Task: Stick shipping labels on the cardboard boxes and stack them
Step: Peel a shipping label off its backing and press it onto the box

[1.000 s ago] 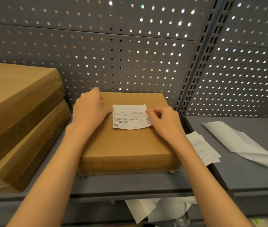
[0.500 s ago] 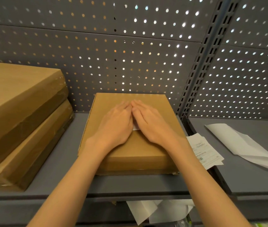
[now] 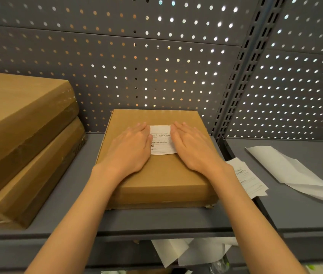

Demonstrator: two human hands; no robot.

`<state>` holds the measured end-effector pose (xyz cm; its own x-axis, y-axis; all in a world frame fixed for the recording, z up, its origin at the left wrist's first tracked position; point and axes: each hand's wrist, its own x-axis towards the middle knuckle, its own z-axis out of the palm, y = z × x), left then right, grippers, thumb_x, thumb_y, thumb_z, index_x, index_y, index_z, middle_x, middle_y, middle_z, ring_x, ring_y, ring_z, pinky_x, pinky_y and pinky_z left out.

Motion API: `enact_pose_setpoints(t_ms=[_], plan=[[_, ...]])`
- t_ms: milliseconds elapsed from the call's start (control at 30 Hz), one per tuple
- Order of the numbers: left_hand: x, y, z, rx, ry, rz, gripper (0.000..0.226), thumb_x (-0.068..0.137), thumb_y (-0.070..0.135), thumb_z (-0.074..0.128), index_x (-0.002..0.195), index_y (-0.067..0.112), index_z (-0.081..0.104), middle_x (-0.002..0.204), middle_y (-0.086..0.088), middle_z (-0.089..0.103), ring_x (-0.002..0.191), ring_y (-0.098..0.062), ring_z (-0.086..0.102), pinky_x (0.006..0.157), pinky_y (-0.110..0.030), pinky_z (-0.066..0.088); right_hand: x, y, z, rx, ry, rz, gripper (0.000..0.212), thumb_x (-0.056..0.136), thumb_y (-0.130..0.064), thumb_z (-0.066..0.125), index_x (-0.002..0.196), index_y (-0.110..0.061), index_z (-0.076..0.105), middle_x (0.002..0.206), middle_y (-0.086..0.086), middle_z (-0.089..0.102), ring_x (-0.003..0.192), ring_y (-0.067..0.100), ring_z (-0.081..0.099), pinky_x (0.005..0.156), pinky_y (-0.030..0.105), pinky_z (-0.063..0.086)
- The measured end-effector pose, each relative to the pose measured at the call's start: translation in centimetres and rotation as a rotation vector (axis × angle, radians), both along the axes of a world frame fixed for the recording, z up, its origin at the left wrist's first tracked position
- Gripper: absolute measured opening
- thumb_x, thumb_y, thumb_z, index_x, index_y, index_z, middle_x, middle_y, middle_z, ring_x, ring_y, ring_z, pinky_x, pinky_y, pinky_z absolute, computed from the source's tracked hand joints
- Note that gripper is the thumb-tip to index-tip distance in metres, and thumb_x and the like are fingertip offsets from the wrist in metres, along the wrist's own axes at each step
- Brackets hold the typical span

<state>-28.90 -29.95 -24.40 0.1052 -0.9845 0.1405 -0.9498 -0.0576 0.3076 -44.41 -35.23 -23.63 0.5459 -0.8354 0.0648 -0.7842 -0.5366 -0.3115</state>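
Observation:
A flat brown cardboard box (image 3: 162,178) lies on the grey shelf (image 3: 156,224) in the middle. A white shipping label (image 3: 161,140) lies flat on its top. My left hand (image 3: 131,149) presses flat on the label's left end, fingers straight. My right hand (image 3: 192,147) presses flat on its right end, fingers straight too. Only the label's middle strip shows between the hands. Two larger cardboard boxes (image 3: 18,139) sit stacked at the left of the shelf.
More printed labels (image 3: 249,177) lie on the shelf just right of the box. A loose white backing sheet (image 3: 291,171) lies farther right. A perforated metal panel (image 3: 156,66) stands behind. Crumpled white papers (image 3: 186,252) sit below the shelf edge.
A second ago my fingers held the label's ends on the box. Then both palms covered it side by side. Now the hands have slid apart, uncovering the label's middle.

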Motion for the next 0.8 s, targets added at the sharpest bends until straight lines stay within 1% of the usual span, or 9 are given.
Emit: enact_pose_setpoints(t_ms=[167, 233, 300, 333, 433, 567, 667, 800], plan=[[0.8, 0.4, 0.1, 0.012, -0.014, 0.04, 0.046, 0.102, 0.025, 0.024, 0.144, 0.007, 0.032, 0.154, -0.005, 0.026, 0.142, -0.019, 0.021, 0.115, -0.029, 0.013, -0.7, 0.1, 0.1, 0.009, 0.004, -0.021, 0.049, 0.104, -0.033, 0.013, 0.147, -0.015, 0.028, 0.157, -0.001, 0.021, 0.145, 0.016, 0.014, 0.118, 0.033, 0.008], [0.9, 0.7, 0.3, 0.016, -0.014, 0.058, 0.044, 0.102, 0.024, 0.024, 0.141, 0.006, 0.037, 0.151, -0.007, 0.031, 0.14, -0.021, 0.025, 0.112, -0.029, 0.016, -0.7, 0.1, 0.1, 0.003, 0.01, -0.021, 0.051, 0.103, -0.033, 0.013, 0.148, -0.014, 0.027, 0.157, 0.001, 0.021, 0.145, 0.017, 0.014, 0.118, 0.033, 0.009], [0.9, 1.0, 0.5, -0.006, -0.014, 0.084, 0.042, 0.102, 0.023, 0.025, 0.135, 0.004, 0.043, 0.147, -0.01, 0.037, 0.135, -0.024, 0.032, 0.109, -0.03, 0.02, -0.7, 0.2, 0.2, 0.0, -0.027, -0.022, 0.051, 0.103, -0.033, 0.015, 0.148, -0.012, 0.028, 0.157, 0.003, 0.021, 0.145, 0.018, 0.014, 0.117, 0.031, 0.009], [0.8, 1.2, 0.7, -0.035, -0.012, 0.091, 0.042, 0.102, 0.023, 0.026, 0.135, 0.004, 0.043, 0.146, -0.011, 0.038, 0.135, -0.024, 0.032, 0.109, -0.029, 0.02, -0.8, 0.4, 0.4, -0.007, -0.06, -0.016, 0.051, 0.103, -0.032, 0.016, 0.147, -0.011, 0.029, 0.157, 0.004, 0.022, 0.145, 0.017, 0.014, 0.116, 0.03, 0.008], [-0.1, 2.0, 0.9, -0.139, -0.017, 0.048, 0.046, 0.102, 0.025, 0.026, 0.143, 0.007, 0.032, 0.153, -0.007, 0.028, 0.141, -0.019, 0.023, 0.113, -0.023, 0.01, -0.4, 1.7, 0.9, -0.044, -0.127, 0.043, 0.049, 0.103, -0.03, 0.019, 0.147, -0.009, 0.027, 0.156, 0.004, 0.022, 0.145, 0.013, 0.014, 0.115, 0.023, 0.006], [-1.9, 2.7, 0.6, -0.142, -0.012, -0.047, 0.046, 0.102, 0.023, 0.026, 0.147, 0.013, 0.025, 0.155, -0.002, 0.022, 0.143, -0.012, 0.016, 0.108, -0.014, -0.001, 1.0, 3.8, 0.7, -0.027, -0.107, 0.149, 0.048, 0.103, -0.029, 0.021, 0.147, -0.01, 0.026, 0.156, 0.004, 0.023, 0.144, 0.011, 0.015, 0.113, 0.018, 0.002], [-2.0, 2.8, 0.1, -0.08, -0.013, -0.057, 0.047, 0.101, 0.02, 0.026, 0.147, 0.014, 0.023, 0.155, -0.001, 0.021, 0.143, -0.012, 0.016, 0.111, -0.017, 0.003, 1.3, 4.3, 0.1, -0.049, -0.05, 0.146, 0.049, 0.103, -0.029, 0.02, 0.148, -0.011, 0.026, 0.156, 0.004, 0.024, 0.144, 0.011, 0.015, 0.114, 0.02, 0.002], [-1.6, 2.9, -0.1, -0.017, 0.004, -0.021, 0.047, 0.102, 0.027, 0.025, 0.147, 0.013, 0.026, 0.155, -0.001, 0.023, 0.143, -0.014, 0.019, 0.115, -0.026, 0.012, 0.8, 4.3, 0.0, -0.042, -0.001, 0.119, 0.051, 0.103, -0.032, 0.018, 0.148, -0.011, 0.027, 0.156, 0.004, 0.022, 0.144, 0.012, 0.015, 0.115, 0.023, 0.005]])
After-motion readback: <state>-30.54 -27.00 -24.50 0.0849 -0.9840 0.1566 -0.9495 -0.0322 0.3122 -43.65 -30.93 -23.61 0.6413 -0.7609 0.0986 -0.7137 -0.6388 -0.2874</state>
